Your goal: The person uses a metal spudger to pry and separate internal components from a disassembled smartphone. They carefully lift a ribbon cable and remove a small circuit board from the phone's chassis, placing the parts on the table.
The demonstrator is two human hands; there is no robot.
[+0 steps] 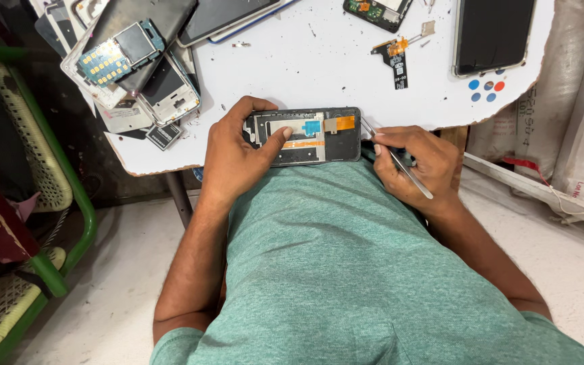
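The phone (303, 136), opened with its back off, lies flat at the near edge of the white table (292, 61), just against the person's green shirt. Inside it show a metal plate, a blue tab and an orange ribbon strip.

The left hand (234, 152) is closed around the phone's left end, fingers curled over the far edge and the thumb pressed down on the middle of the exposed inside. The right hand (417, 162) sits just beside the phone's right end, pinched shut on a pair of slim metal tweezers (395, 159) whose tip touches the phone's right edge.

The phone looks light, thin and stiff in its frame, but the open side is likely delicate: the orange ribbon and small connectors could tear or bend under pressure. The safest hold seems to be the frame's long edges and ends, not the ribbon area. Its smooth dark rim may slide on the table, so pinning it down helps.

Beyond the phone's far left corner lies a heap of stripped phone parts (133, 64); beyond its far right corner lie a small black circuit strip (398, 64) and another dark phone (493, 34).
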